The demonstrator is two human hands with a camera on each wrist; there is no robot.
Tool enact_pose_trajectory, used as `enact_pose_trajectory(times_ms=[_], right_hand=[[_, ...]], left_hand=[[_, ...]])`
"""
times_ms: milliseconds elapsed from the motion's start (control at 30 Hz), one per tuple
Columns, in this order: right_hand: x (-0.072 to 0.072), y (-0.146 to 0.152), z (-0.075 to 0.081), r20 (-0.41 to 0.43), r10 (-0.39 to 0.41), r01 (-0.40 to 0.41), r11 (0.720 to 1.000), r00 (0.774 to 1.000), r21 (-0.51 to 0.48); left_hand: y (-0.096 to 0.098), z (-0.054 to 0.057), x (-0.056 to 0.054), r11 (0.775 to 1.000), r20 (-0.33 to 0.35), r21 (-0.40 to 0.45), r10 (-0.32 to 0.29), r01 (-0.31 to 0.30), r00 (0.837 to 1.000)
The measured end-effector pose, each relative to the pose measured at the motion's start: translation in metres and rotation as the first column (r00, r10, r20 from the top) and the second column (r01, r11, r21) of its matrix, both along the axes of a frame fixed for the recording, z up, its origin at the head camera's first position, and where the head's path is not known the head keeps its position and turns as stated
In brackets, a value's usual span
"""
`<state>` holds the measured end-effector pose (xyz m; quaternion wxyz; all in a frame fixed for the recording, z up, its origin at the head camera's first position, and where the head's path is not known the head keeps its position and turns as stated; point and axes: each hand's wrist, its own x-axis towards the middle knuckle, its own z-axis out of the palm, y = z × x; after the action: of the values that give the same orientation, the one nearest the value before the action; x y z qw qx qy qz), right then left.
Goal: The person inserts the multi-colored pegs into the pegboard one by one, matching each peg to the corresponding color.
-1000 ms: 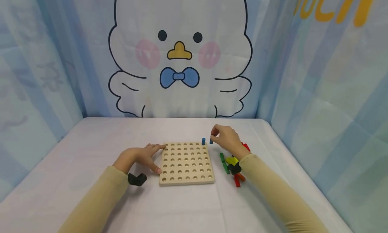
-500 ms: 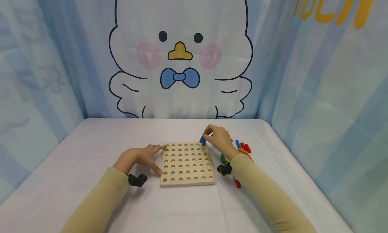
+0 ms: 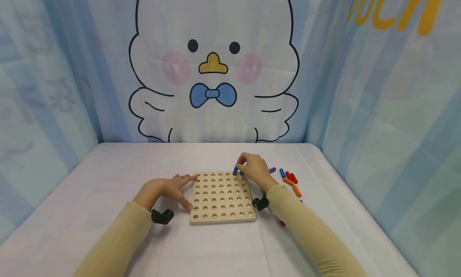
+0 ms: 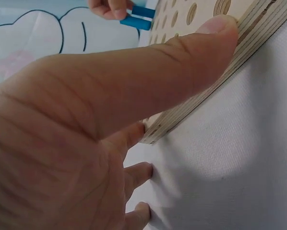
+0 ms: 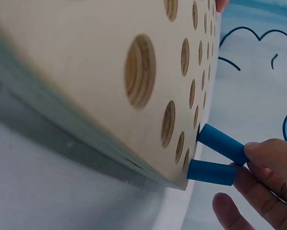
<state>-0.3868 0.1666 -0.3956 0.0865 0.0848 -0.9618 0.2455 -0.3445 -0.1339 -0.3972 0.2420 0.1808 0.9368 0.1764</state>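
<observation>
A square wooden pegboard [image 3: 223,220] with rows of round holes lies on the table. One blue peg [image 5: 210,172] stands in the hole at its far right corner. Just left of that, my right hand [image 3: 253,167] pinches a second blue peg [image 5: 222,144] between thumb and fingers. This peg leans, its lower end right at the neighbouring hole of the far row. My left hand [image 3: 166,191] lies spread along the board's left side, the thumb [image 4: 206,45] on the edge near the front and the index finger at the far left corner. Its other fingertips touch the tablecloth.
Right of the board are loose pegs: a purple peg [image 3: 272,170], a blue peg [image 3: 282,173], red pegs [image 3: 294,178] and orange pegs [image 3: 297,191]. My right forearm [image 3: 306,225] hides part of this pile. A printed curtain [image 3: 212,121] stands behind the table.
My right hand has carried its blue peg leftward, from beside the board past the corner peg to the neighbouring hole. More loose pegs show behind the forearm. The left hand stays put.
</observation>
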Motion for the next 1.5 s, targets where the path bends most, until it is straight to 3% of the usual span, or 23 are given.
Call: enact_pose_trajectory(times_ms=[467,633,833,1100,1500], right_hand=[[0.001,0.004,0.002,0.030,-0.007,0.006,1.000,1.000,0.011],[0.005,0.004,0.004,0.028,0.027,-0.028,0.998,0.999,0.057],[0.008,0.005,0.008,0.078,0.044,-0.054,0.990,0.996,0.129],[0.011,0.010,0.010,0.079,0.047,-0.058,0.989,0.996,0.136],[0.002,0.047,0.005,0.084,-0.068,0.056,0.989,0.994,0.140]], left_hand=[[0.001,-0.006,-0.010,1.000,0.007,-0.019,-0.004,0.004,1.000],[0.004,0.000,-0.003,1.000,0.006,-0.026,-0.015,0.015,1.000],[0.005,0.000,-0.003,1.000,0.007,-0.030,-0.005,0.005,1.000],[0.002,-0.001,0.000,0.999,0.008,-0.037,-0.004,0.004,1.000],[-0.001,-0.001,0.002,0.999,-0.020,-0.034,-0.035,0.034,0.999]])
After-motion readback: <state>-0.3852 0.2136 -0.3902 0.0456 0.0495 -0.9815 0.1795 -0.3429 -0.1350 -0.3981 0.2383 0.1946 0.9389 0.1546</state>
